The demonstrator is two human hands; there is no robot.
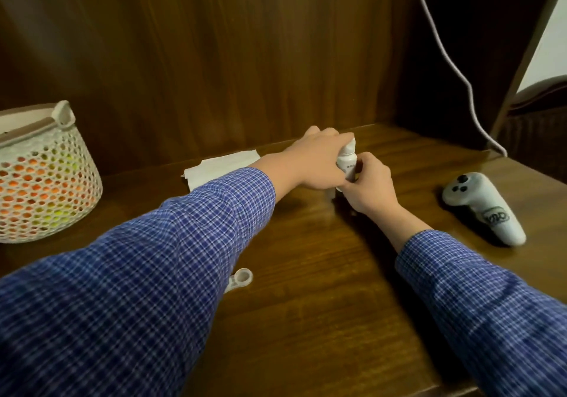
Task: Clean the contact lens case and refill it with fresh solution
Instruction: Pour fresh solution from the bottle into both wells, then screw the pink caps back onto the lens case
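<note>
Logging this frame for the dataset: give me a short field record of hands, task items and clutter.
left hand: grips the upper part of the bottle
right hand: grips the lower part of the bottle
bottle: white, upright, between both hands above the table
lens case: white, on the table near the left sleeve, partly hidden by it
tissue: white, flat on the table behind the left forearm
basket: white mesh, far left, orange and yellow contents
controller: white, lying on the table at right
table: dark wood

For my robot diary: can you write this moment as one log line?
hands: left and right grip solution bottle | bottle: upright | lens case: near, untouched
</note>
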